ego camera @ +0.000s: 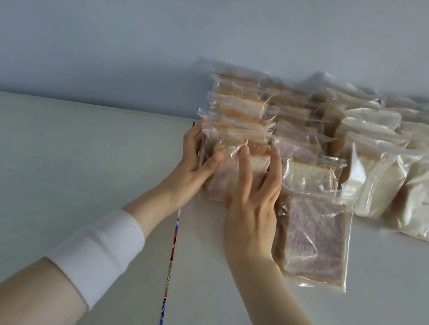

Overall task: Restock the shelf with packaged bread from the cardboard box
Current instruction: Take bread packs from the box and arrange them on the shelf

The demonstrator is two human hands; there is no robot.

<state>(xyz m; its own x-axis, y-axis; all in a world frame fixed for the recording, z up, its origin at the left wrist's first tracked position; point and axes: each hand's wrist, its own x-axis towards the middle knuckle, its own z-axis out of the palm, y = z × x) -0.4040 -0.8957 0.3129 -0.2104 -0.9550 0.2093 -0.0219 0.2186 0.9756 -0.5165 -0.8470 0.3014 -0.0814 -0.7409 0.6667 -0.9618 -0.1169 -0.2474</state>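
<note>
On the white shelf top [217, 288] a row of clear-wrapped bread slices [240, 105] stands on edge, running back toward the wall. Both hands are on the front pack [229, 174], a pink-and-white slice. My left hand [197, 159] grips its left edge, thumb on the front. My right hand [254, 196] lies flat against its front with fingers spread. A purple-swirled bread pack [313, 238] lies flat just right of my right hand. The cardboard box is out of view.
A second row of bread packs [309, 173] stands right of the first. Further right are bags of white bread [373, 175]. A narrow gap [170, 267] with colourful print splits the shelf surface; the left panel [67, 168] is bare. The grey wall [144, 26] is behind.
</note>
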